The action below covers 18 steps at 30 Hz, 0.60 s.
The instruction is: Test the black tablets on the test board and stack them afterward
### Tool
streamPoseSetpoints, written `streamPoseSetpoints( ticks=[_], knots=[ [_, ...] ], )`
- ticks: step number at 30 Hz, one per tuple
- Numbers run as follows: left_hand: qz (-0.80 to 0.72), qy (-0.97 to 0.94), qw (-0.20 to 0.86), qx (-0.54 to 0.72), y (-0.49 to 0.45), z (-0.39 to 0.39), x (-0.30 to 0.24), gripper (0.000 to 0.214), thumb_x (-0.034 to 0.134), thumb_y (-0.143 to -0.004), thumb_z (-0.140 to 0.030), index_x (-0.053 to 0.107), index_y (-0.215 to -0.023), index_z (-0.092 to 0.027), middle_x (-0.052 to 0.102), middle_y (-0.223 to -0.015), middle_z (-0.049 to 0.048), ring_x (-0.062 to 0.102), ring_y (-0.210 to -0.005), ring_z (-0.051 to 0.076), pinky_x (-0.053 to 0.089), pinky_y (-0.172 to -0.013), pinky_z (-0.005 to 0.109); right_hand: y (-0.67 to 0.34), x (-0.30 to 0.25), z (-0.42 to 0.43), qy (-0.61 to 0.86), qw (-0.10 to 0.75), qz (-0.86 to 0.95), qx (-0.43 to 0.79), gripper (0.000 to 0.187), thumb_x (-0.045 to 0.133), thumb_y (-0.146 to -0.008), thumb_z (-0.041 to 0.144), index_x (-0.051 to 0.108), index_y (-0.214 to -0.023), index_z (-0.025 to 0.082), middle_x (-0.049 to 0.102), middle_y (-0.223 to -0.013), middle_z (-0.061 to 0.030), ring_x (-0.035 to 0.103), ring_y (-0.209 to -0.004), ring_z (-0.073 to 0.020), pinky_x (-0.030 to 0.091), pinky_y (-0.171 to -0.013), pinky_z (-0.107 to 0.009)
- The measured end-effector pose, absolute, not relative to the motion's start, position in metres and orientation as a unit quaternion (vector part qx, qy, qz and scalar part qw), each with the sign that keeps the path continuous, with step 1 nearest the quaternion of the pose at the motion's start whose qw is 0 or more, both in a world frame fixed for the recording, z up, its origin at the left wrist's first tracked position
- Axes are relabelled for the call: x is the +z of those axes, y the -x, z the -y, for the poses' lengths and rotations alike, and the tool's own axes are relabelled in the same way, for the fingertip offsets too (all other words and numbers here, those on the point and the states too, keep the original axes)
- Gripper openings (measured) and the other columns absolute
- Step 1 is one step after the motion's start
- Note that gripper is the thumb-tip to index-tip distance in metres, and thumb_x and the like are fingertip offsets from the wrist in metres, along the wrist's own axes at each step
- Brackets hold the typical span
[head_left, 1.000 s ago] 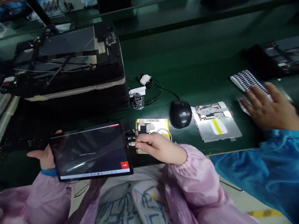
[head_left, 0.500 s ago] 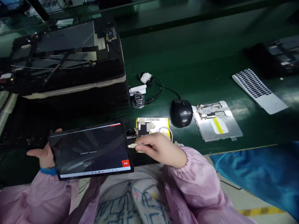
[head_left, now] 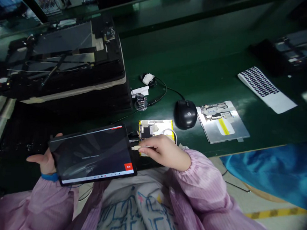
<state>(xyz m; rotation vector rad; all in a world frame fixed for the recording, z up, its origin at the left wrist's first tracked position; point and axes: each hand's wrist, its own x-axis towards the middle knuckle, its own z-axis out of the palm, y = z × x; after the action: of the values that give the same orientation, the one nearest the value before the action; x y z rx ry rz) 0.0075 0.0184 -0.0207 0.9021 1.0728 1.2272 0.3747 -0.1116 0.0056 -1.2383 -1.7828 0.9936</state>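
My left hand holds a dark tablet by its left edge, the lit screen with a red button facing up. My right hand pinches the plug of a white cable right at the tablet's right edge. Whether the plug sits in the port I cannot tell. Just behind my right hand lies a yellow-edged part on the green bench.
A black mouse and a silver metal back plate lie right of my hand. A stack of black trays stands at the left, a small counter beside it. A white sticker sheet lies far right. A co-worker's blue sleeve is at the right.
The co-worker's hand that lay on the sticker sheet has drawn back out of view. My hands and the tablet have hardly moved.
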Motion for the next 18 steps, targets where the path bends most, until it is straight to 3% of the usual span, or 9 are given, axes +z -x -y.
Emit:
streamPoseSetpoints(
  ticks=[7,18],
  knots=[
    [-0.454,-0.377,0.598,0.543,-0.0079,-0.0188,-0.0216,0.082,0.049,-0.051,-0.089,0.07,-0.095,-0.023,0.075,-0.094,0.0059,0.035,-0.135,0.035,0.035,-0.107,0.052,-0.3751,0.0063,0.1115,0.487,0.368,0.695,0.379,0.032,0.05,-0.092,0.027,0.05,-0.062,0.018,0.045,-0.055,0.0046,0.039,-0.05,-0.0078,0.03,-0.054,-0.02],
    [-0.428,-0.354,0.622,0.551,-0.0002,-0.0236,-0.03,0.086,0.048,-0.052,-0.089,0.066,-0.102,-0.022,0.068,-0.117,0.0085,0.029,-0.137,0.038,0.033,-0.107,0.055,-0.3737,0.0058,0.1145,0.511,0.33,0.71,0.354,0.031,0.048,-0.093,0.028,0.053,-0.064,0.018,0.051,-0.057,0.0024,0.043,-0.052,-0.0094,0.03,-0.055,-0.022]
  ],
)
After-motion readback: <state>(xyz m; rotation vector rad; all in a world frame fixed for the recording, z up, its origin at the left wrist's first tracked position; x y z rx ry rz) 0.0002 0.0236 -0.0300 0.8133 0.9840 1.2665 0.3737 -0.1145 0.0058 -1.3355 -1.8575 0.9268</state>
